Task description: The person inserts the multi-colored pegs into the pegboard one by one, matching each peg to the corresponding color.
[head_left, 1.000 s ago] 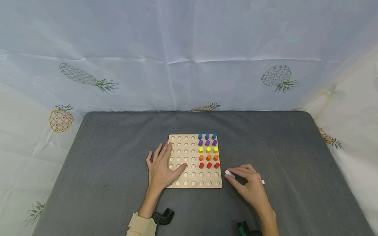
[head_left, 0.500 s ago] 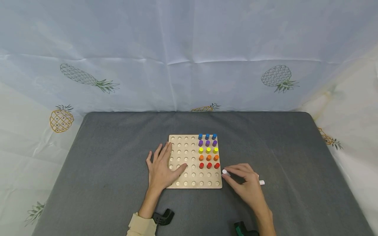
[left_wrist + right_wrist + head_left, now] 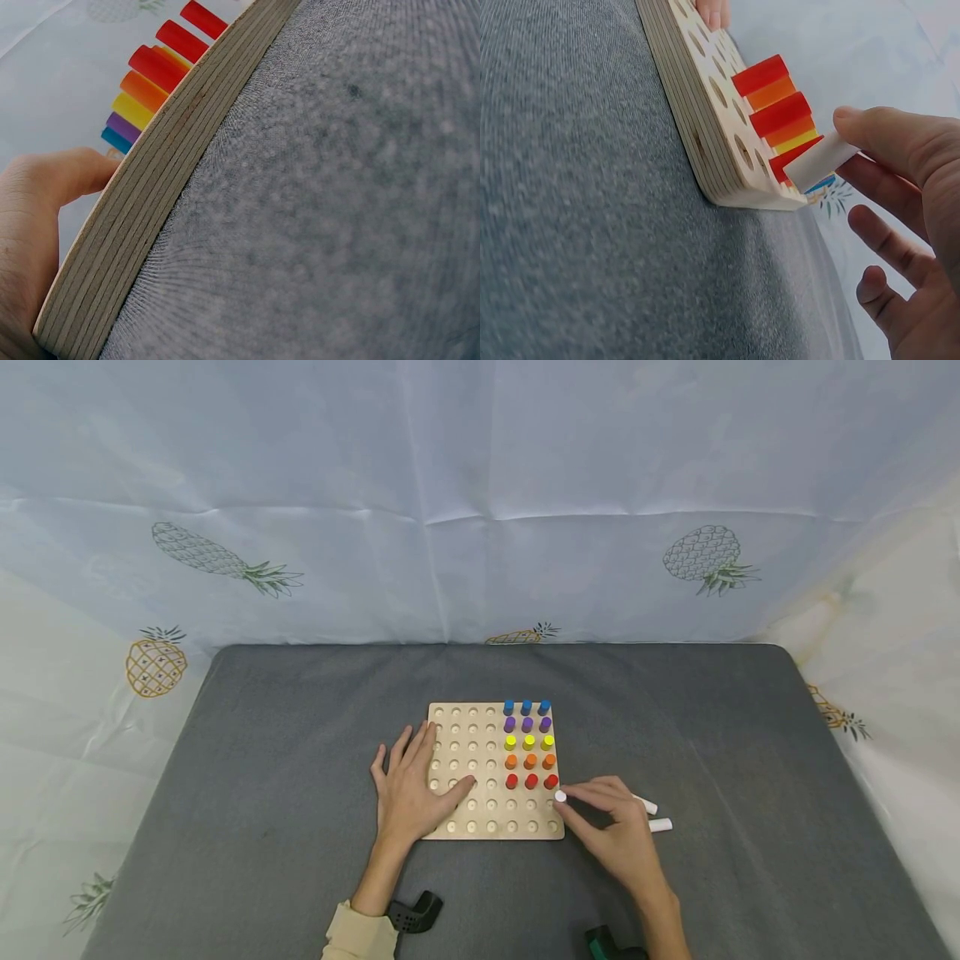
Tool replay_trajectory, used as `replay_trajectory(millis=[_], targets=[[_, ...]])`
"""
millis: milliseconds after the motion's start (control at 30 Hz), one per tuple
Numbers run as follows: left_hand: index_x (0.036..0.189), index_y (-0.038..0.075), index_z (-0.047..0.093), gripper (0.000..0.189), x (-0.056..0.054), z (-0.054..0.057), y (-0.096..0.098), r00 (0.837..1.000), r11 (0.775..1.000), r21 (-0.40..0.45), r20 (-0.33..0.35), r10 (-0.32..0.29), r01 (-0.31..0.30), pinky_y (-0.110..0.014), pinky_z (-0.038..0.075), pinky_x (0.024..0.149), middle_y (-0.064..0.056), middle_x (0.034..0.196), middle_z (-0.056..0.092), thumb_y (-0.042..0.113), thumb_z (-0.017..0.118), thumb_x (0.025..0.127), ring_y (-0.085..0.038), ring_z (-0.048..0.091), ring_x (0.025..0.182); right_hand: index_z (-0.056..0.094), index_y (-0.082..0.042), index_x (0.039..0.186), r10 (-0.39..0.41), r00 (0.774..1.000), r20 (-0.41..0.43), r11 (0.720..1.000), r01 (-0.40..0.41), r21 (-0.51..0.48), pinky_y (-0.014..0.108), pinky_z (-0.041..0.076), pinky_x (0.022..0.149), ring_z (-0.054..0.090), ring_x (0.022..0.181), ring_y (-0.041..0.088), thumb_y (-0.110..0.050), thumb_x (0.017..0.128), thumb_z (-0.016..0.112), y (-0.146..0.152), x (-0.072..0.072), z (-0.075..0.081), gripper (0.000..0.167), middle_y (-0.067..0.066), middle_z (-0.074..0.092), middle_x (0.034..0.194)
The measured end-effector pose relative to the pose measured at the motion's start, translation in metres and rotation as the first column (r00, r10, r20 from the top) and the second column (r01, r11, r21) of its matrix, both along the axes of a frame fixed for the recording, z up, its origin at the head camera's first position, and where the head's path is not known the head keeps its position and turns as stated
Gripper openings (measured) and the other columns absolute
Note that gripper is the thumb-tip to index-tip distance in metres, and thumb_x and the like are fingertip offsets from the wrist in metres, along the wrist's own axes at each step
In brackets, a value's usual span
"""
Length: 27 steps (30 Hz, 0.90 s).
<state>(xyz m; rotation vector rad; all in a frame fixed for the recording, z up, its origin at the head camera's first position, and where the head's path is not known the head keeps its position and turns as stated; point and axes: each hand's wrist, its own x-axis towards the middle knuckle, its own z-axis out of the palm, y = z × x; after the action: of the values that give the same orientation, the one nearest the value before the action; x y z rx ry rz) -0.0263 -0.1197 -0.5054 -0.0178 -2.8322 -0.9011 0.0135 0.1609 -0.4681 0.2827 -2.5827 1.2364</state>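
Observation:
A square wooden pegboard [image 3: 482, 836] with rows of round holes lies mid-table. My left hand [image 3: 408, 800] rests on its left side, fingers spread and fairly straight, the thumb reaching over the top. Between thumb and forefinger, my right hand [image 3: 618, 835] pinches a white peg [image 3: 821, 165]. That peg is tilted over the board's right edge, just in front of the red pegs [image 3: 531, 781]. Behind these stand orange pegs [image 3: 530, 761], yellow pegs [image 3: 528, 742], purple pegs [image 3: 527, 724] and blue pegs [image 3: 527, 707], three to a row. The two front rows of holes hold no pegs.
Two loose white pegs lie right of the right hand: a farther white peg [image 3: 647, 805] and a nearer white peg [image 3: 661, 825], both partly hidden. Grey cloth [image 3: 300, 735] covers the table, and a pineapple-print curtain [image 3: 450, 568] hangs behind it.
My right hand has moved left with the white peg, from beside the board to over its right edge. More of the loose white pegs shows behind it. The left hand has stayed put.

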Motion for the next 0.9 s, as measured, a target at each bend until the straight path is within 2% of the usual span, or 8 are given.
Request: replay_trajectory(millis=[167,533,900], targets=[[0.156,0.013,0.044,0.101,0.000,-0.001,0.000,1.000,1.000,-0.004,0.004,0.000,0.000,-0.067,0.010,0.121,-0.009,0.160,0.048,0.063,0.073,0.074,-0.035,0.035,0.152,0.084,-0.014,0.093,-0.006,1.000,0.005,1.000,0.006,0.003,0.019,0.051,0.077,0.060,0.086,0.004,-0.003,0.070,0.092,-0.004,0.000,0.000,0.027,-0.009,0.078,0.084],[0.156,0.012,0.044,0.102,0.000,-0.001,0.000,1.000,1.000,-0.006,0.005,-0.003,0.003,-0.067,0.010,0.121,-0.009,0.161,0.046,0.065,0.072,0.074,-0.036,0.035,0.153,0.084,-0.013,0.093,0.017,1.000,-0.014,0.996,-0.018,-0.093,0.009,0.048,0.078,0.063,0.086,0.005,-0.003,0.072,0.091,-0.014,0.001,-0.002,0.025,-0.007,0.078,0.083],[0.156,0.012,0.044,0.101,0.000,-0.001,0.000,1.000,1.000,-0.016,-0.004,-0.001,0.001,-0.067,0.010,0.121,-0.009,0.160,0.047,0.064,0.072,0.074,-0.035,0.035,0.152,0.084,-0.015,0.095,0.055,0.998,0.003,0.995,-0.055,-0.083,0.018,0.052,0.075,0.063,0.084,0.007,-0.006,0.074,0.090,-0.023,0.001,-0.003,0.023,-0.010,0.078,0.084]])
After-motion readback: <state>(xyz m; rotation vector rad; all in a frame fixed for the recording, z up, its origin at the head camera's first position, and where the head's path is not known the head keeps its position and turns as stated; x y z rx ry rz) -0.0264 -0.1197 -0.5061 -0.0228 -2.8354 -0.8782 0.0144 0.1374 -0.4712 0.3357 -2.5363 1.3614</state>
